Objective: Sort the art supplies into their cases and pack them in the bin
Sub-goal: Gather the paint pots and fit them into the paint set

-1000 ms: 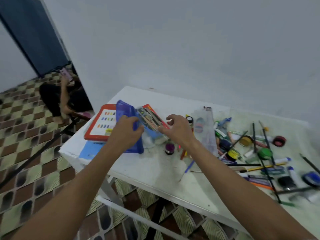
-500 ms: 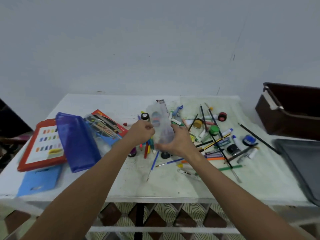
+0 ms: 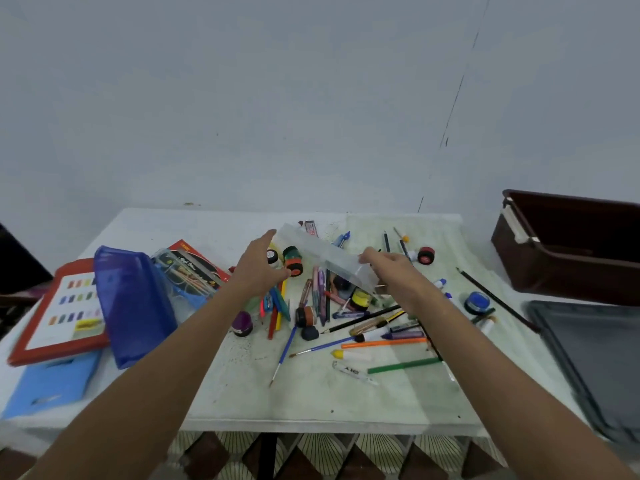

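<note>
Fingers of the right hand pinch the near end of a clear plastic case, which hangs tilted above the heap with its far end up toward the wall; the left hand is spread and relaxed beside it, its fingertips near the raised end, though whether they touch the plastic I cannot tell. A second ago that left hand gripped the blue zip pouch, and half a second ago both hands closed round the clear case low among the supplies. Now the pouch lies let go on the left of the worktop and the case is lifted, so the sorting seems to be beginning with this case, probably to be opened and filled. Beneath it lie paint pots, an orange-lidded pot nearest the left hand, a purple pot, coloured pencils and a thin brush. The brown bin stands well apart on the right, nothing visibly packed in it. On the boxed pencil set script reading roughly "High Class" shows; the white tube bears dark letters too blurred to read.
</note>
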A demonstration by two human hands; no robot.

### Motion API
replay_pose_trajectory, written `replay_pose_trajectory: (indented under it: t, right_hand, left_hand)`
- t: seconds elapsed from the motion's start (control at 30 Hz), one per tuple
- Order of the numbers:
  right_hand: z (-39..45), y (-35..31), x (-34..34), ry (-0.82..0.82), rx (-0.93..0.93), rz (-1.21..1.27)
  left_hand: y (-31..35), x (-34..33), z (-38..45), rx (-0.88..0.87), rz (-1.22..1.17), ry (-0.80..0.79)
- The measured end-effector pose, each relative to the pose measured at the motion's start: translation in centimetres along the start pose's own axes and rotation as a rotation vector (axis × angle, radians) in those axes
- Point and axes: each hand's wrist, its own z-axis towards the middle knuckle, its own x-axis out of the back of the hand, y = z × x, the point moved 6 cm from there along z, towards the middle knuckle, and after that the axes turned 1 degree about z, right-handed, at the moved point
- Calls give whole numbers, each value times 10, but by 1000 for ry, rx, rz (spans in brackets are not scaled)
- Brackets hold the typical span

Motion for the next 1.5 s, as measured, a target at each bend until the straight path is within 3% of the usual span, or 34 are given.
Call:
replay_pose_trajectory:
  t: [0.17, 0.43, 0.6, 0.77, 0.83, 1.1, 1.5]
  right_hand:
    - [-7, 2, 49, -85, -41, 295]
    - [-42, 32, 108, -88, -164, 424]
    - [-78, 66, 122, -92, -104, 191]
    - [-127, 93, 107, -195, 94, -171]
    - [-135, 105, 107, -160, 173, -272]
    - [-138, 139, 109, -44, 297, -378]
    - [-130, 143, 115, 2, 281, -620]
  left_hand:
    - [34, -6, 4, -94, -31, 13]
    - [84, -31, -31, -283, 6, -11]
    - [70, -40, -101, -89, -29, -76]
    - [51, -53, -153, 34, 3, -200]
    - [44, -56, -166, 62, 1, -207]
    - [20, -75, -192, 123, 4, -260]
    - [28, -83, -183, 151, 58, -225]
